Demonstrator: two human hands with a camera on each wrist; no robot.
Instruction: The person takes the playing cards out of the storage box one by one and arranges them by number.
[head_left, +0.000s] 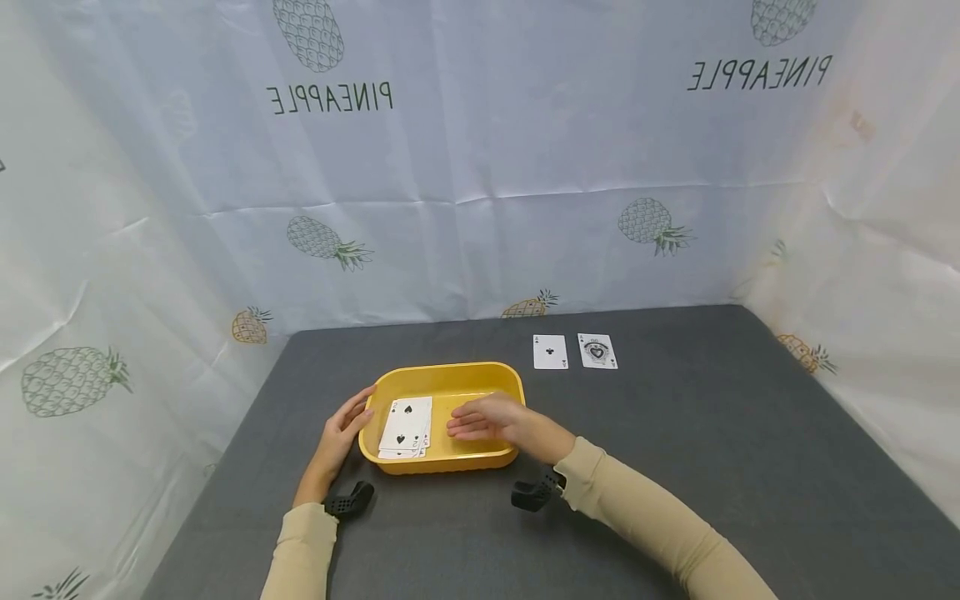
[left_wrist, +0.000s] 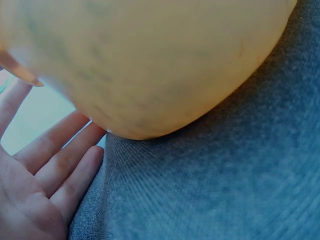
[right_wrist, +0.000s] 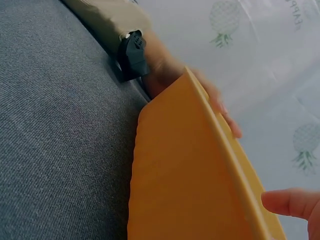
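A yellow plastic tray (head_left: 442, 467) with raised walls stands on the dark table. Inside it at the left lies a small overlapping pile of playing cards (head_left: 406, 425), a two of spades on top. My left hand (head_left: 345, 429) rests at the tray's left end, its thumb side by the rim. The left wrist view shows its fingers (left_wrist: 62, 165) fairly straight against the outer wall. My right hand (head_left: 491, 417) hovers over the tray's right half, fingers extended and holding nothing. In the right wrist view its thumb (right_wrist: 287, 202) shows beside the rim.
Two playing cards lie face up, side by side, beyond the tray to the right: an ace of clubs (head_left: 551, 352) and a card with an ornate emblem (head_left: 597, 352). White pineapple-print curtains (head_left: 465, 258) enclose the table's back and sides. Each wrist wears a black device.
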